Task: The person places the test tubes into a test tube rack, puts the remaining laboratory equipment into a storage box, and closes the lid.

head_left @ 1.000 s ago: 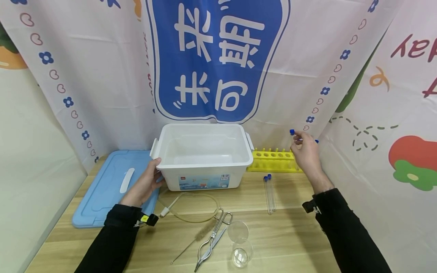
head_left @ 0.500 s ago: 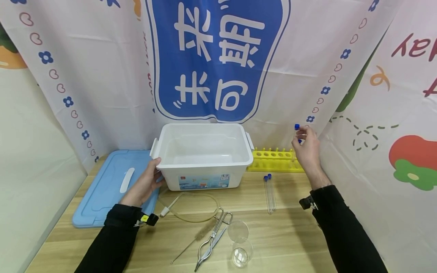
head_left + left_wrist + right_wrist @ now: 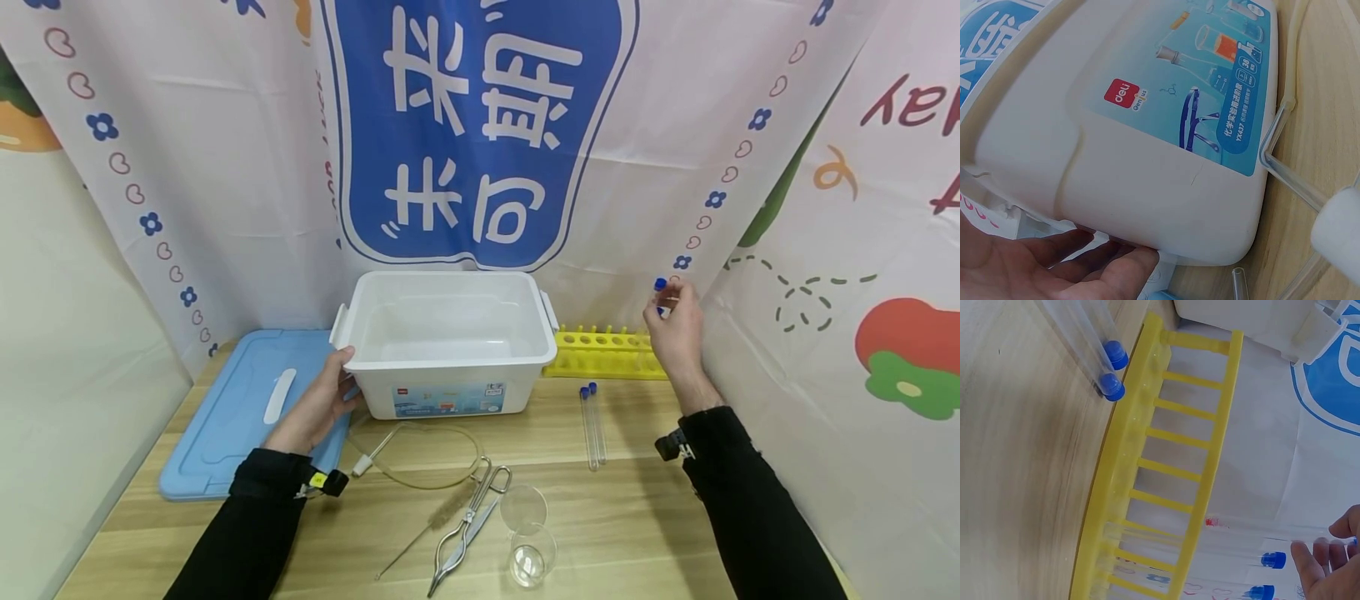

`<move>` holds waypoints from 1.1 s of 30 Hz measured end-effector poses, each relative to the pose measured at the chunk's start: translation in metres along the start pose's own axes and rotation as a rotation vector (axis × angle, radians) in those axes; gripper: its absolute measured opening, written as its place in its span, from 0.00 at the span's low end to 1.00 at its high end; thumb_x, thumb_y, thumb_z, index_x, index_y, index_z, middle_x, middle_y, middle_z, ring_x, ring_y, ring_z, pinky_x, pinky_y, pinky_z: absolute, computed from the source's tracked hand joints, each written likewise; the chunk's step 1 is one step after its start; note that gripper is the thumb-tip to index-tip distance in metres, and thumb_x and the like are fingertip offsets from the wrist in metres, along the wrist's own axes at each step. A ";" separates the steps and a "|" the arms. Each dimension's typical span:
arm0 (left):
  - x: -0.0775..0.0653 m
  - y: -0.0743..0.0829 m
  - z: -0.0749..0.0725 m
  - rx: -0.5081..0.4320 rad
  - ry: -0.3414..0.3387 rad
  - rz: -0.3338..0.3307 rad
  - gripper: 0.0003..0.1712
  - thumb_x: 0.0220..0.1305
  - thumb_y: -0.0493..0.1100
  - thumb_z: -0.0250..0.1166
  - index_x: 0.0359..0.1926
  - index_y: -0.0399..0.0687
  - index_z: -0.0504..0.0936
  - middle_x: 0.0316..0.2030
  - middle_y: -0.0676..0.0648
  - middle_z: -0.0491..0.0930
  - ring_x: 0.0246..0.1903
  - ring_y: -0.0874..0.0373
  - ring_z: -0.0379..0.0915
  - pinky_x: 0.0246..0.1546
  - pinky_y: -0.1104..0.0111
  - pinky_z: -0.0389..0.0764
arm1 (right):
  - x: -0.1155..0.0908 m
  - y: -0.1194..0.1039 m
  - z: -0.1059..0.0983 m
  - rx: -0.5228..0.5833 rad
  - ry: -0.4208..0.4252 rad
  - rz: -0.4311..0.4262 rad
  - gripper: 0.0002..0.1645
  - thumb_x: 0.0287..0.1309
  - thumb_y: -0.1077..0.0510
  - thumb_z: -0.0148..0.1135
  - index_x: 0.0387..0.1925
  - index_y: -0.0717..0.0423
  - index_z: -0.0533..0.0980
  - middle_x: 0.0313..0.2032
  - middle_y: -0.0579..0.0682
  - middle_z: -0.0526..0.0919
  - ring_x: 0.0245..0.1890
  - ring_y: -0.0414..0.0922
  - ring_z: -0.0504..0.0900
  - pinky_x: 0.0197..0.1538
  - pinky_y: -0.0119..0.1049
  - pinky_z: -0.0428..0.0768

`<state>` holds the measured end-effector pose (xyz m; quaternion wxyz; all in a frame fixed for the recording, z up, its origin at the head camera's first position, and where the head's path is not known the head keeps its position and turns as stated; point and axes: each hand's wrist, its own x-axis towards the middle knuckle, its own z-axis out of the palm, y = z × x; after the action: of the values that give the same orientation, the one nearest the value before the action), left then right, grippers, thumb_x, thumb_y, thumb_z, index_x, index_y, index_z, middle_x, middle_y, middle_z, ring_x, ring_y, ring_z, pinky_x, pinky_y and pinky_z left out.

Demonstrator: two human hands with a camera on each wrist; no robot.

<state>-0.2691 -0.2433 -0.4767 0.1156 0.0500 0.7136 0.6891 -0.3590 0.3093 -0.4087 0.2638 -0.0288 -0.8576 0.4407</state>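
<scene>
My left hand (image 3: 321,402) rests at the left front corner of a white plastic box (image 3: 450,390); in the left wrist view its fingertips touch the side wall (image 3: 1141,219). My right hand (image 3: 675,329) pinches a clear test tube near its blue cap (image 3: 660,284), above the right end of a yellow test-tube rack (image 3: 600,367). In the right wrist view this test tube (image 3: 1241,526), with a red mark, points toward the rack (image 3: 1210,444); whether its end is in a hole I cannot tell. Two blue-capped test tubes (image 3: 1272,560) stand in the rack beside it.
Two capped test tubes (image 3: 592,429) lie before the rack. Nearer are tubing (image 3: 431,486) with a glass piece, a wire-ended brush (image 3: 446,508), metal tongs (image 3: 468,521) and round clear dishes (image 3: 528,558). A blue lid (image 3: 232,433) lies left; cloth hangs behind.
My right hand has drawn slightly right with the test tube, its cap first rising and then dipping a little. The left hand and the box have stayed in place.
</scene>
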 end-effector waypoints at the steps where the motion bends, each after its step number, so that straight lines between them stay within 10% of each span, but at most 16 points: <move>1: 0.000 0.000 0.000 0.000 0.000 -0.001 0.52 0.94 0.72 0.36 0.98 0.52 0.26 0.97 0.32 0.28 0.97 0.30 0.23 0.95 0.27 0.42 | 0.000 0.001 0.001 -0.003 -0.004 0.007 0.27 0.87 0.66 0.59 0.79 0.66 0.67 0.74 0.70 0.77 0.75 0.65 0.82 0.82 0.64 0.82; 33: 0.000 0.000 -0.001 -0.001 -0.009 0.004 0.53 0.94 0.72 0.36 0.98 0.53 0.25 0.97 0.32 0.28 0.97 0.29 0.23 0.94 0.25 0.41 | -0.005 0.032 0.016 -0.042 -0.070 0.061 0.26 0.84 0.68 0.57 0.76 0.72 0.68 0.70 0.73 0.78 0.72 0.69 0.83 0.82 0.62 0.83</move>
<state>-0.2690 -0.2438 -0.4766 0.1172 0.0545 0.7126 0.6895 -0.3685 0.3160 -0.4431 0.2196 -0.0449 -0.8741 0.4311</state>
